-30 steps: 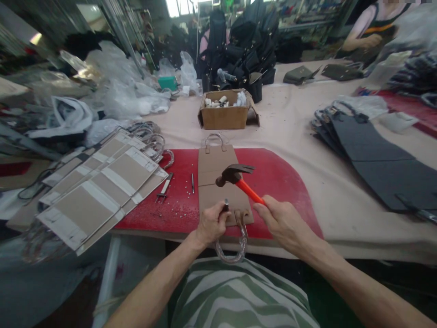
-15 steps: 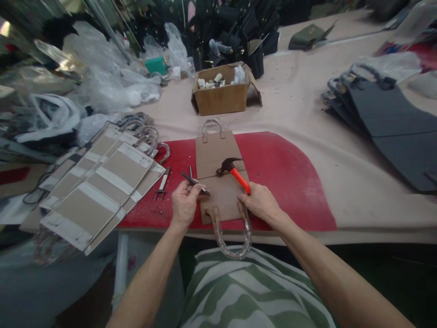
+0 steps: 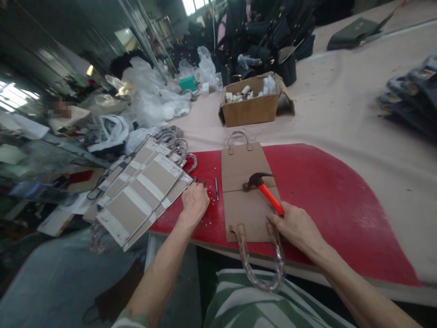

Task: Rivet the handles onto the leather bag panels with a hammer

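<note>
Grips the hammer (image 3: pixel 269 198) in the closed right hand (image 3: pixel 297 225), its head over the tan panel (image 3: pixel 247 209). Curls the left hand (image 3: pixel 195 200) over a mostly hidden tool (image 3: pixel 204 182); cannot tell how tightly. Shows the panel flat on the red mat (image 3: pixel 317 196), right of the slim rod (image 3: pixel 216 189) and stacked pieces (image 3: pixel 150 182), before the cardboard box (image 3: pixel 251 110).

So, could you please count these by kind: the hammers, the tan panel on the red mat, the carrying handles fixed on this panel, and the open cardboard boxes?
Hammer: 1
Tan panel: 1
Carrying handles (near handle and far handle): 2
Open cardboard box: 1
Total: 5
</note>
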Available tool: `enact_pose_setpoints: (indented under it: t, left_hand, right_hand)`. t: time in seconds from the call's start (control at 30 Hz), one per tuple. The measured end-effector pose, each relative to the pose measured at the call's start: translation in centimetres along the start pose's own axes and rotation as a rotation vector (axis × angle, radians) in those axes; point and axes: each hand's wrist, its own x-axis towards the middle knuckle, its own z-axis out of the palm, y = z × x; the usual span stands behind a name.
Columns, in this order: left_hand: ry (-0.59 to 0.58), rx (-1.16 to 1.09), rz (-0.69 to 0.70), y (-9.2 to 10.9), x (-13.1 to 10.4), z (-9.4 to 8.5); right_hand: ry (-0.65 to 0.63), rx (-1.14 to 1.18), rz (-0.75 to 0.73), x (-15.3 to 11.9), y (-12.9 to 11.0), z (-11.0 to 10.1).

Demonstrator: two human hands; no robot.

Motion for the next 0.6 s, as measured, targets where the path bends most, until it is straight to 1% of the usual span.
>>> enact_pose_setpoints:
  t: [0.03,0.07,0.17,0.2,0.27,0.33,0.4,0.47,0.5,0.53,0.6]
  left_hand:
    - [-0.010,-0.019,-0.002,0.4,0.5,-0.1]
    - [-0.049,-0.049,-0.008,0.9,1.2,-0.2]
    - [-0.250,-0.191,-0.063,2.0,3.6,-0.4]
    - [-0.301,-0.232,-0.083,2.3,4.3,-0.4]
    - [-0.346,-0.286,-0.110,2.3,5.4,-0.2]
    - [-0.352,-0.325,-0.116,2.0,5.9,0.2]
    - [-0.354,-0.388,-0.124,1.5,5.8,0.5]
    - [-0.356,-0.472,-0.139,1.1,4.9,0.5]
    - [-0.343,-0.575,-0.159,1.0,4.1,0.3]
    - [-0.327,-0.732,-0.178,1.2,3.2,0.1]
    - [-0.304,-1.143,-0.189,2.0,0.8,-0.4]
  right_hand:
    - [0.004,0.008,-0.005,0.1,0.0,0.0]
    - [0.005,0.016,-0.008,0.1,0.0,0.0]
    - [-0.002,0.019,-0.003,0.1,-0.1,0.0]
    - [-0.001,0.009,0.003,0.1,-0.1,0.0]
    - [0.002,-0.014,0.009,0.0,-0.2,0.0]
    - [0.004,-0.023,0.018,-0.1,-0.2,0.0]
    - [0.000,-0.013,0.029,-0.2,-0.3,-0.1]
    - [-0.003,-0.004,0.044,-0.3,-0.3,-0.1]
    - [-0.006,-0.001,0.050,-0.3,-0.3,-0.1]
    - [-0.009,0.001,0.053,-0.3,-0.3,-0.1]
    - [-0.014,0.004,0.055,-0.2,-0.3,0.0]
